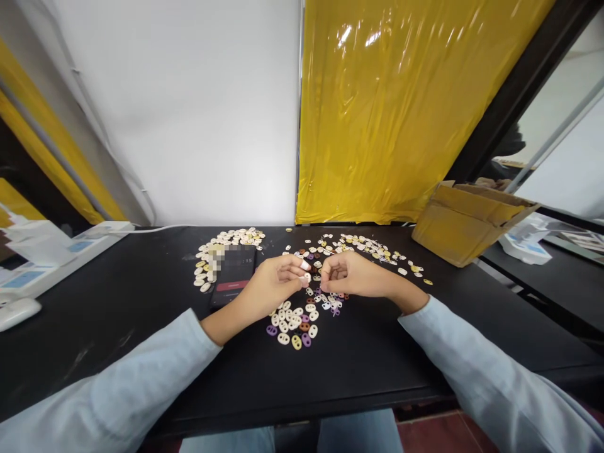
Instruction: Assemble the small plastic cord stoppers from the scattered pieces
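My left hand [271,282] pinches a small white oval piece with holes [307,277] between thumb and fingertips. A bit to the right, my right hand [352,275] is closed with thumb and forefinger together; what lies between them is too small to make out. Below and between the hands lies a loose cluster of two-holed oval pieces [293,321], mostly cream with some purple, brown and yellow. Smaller purple and white pieces [335,311] lie under my right hand. More pale pieces [365,244] are spread behind it.
A dark phone [246,259] lies left of my left hand, with a curved band of cream pieces [202,267] around it. At the right stands an open cardboard box [460,220]. A white power strip [101,242] and a rounded white object [17,313] are at the left of the black table [368,362].
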Demonstrator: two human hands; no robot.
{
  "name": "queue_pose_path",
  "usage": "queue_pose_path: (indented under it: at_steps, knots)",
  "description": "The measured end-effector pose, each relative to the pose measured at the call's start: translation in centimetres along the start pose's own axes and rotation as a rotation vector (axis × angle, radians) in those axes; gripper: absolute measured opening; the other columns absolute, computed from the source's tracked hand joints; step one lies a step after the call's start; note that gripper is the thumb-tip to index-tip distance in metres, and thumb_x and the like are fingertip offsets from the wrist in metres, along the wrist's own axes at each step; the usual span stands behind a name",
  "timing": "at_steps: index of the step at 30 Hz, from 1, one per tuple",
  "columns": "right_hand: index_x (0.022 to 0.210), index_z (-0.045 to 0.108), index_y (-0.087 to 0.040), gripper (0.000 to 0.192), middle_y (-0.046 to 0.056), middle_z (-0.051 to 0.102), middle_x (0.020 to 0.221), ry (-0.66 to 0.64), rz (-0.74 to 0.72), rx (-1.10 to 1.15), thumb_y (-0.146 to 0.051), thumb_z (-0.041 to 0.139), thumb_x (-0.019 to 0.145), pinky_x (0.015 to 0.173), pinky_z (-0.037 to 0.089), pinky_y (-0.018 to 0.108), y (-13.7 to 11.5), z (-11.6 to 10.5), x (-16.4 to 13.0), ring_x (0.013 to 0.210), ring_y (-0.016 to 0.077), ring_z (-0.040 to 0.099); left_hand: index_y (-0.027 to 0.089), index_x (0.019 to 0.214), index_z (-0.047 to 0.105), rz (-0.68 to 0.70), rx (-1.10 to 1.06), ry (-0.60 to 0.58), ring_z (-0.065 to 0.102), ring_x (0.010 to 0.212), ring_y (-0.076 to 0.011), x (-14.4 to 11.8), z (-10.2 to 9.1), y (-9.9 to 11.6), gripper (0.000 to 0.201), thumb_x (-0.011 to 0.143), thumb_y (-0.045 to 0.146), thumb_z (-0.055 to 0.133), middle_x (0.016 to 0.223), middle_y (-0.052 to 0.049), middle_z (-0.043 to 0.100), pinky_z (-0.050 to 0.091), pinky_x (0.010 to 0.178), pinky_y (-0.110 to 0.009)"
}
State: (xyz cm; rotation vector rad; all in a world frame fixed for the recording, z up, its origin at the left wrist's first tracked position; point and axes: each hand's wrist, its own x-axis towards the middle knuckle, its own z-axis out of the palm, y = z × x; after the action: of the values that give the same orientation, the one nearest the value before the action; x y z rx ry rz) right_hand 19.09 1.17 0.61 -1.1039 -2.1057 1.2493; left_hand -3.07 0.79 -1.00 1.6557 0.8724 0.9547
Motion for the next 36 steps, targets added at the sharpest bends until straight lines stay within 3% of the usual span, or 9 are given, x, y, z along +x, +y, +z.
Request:
queue_pose_path:
  at_steps: [7,13,20,30,36]
  knots:
    - [0.081,0.072,-0.016,0.023,0.003,0.073,0.076,0.18,-0.083,0.196,-0.034,0.082,0.07,0.069,0.052,0.029,0.0,0.7,0.6,0.07,0.0146,0.066,0.014,0.087,0.066,-0.086,-0.159,-0.011,0.074,0.076,-0.0177,0.0,0.2,0.0,0.019,0.072,0.017,0.077,0.077,-0.003,0.074,0.058,0.073,-0.03]
    - [0.081,0.069,-0.017,0.028,0.002,0.07,0.075,0.244,-0.095,0.24,-0.036,0.084,0.069,0.07,0.052,0.031,0.2,1.4,0.7,0.07,0.0152,0.066,0.013,0.086,0.067,-0.121,-0.207,0.013,0.074,0.075,-0.017,0.0,0.2,0.3,0.019,0.072,0.018,0.078,0.076,-0.004,0.074,0.058,0.071,-0.029]
    - [0.08,0.067,-0.017,0.025,0.001,0.068,0.071,0.242,-0.143,0.201,-0.035,0.082,0.073,0.063,0.049,0.028,-0.2,2.1,0.7,0.064,0.0134,0.062,0.012,0.084,0.066,-0.132,-0.202,0.025,0.073,0.071,-0.0155,-0.2,0.4,0.5,0.022,0.072,0.02,0.082,0.072,-0.004,0.074,0.058,0.07,-0.027]
    - [0.079,0.066,-0.018,0.025,-0.001,0.067,0.073,0.302,-0.193,0.342,-0.027,0.086,0.068,0.069,0.051,0.028,0.2,2.2,1.0,0.066,0.0119,0.063,0.01,0.085,0.067,-0.155,-0.309,0.062,0.074,0.072,-0.0159,0.0,0.5,0.4,0.03,0.067,0.023,0.086,0.072,-0.004,0.075,0.059,0.069,-0.024]
    - [0.079,0.066,-0.017,0.021,-0.002,0.065,0.069,0.282,-0.217,0.319,-0.028,0.082,0.073,0.064,0.048,0.027,0.4,2.3,0.9,0.063,0.0113,0.06,0.011,0.087,0.067,-0.147,-0.293,0.045,0.074,0.072,-0.0153,-0.4,0.6,0.6,0.026,0.07,0.021,0.084,0.073,-0.003,0.075,0.059,0.069,-0.024]
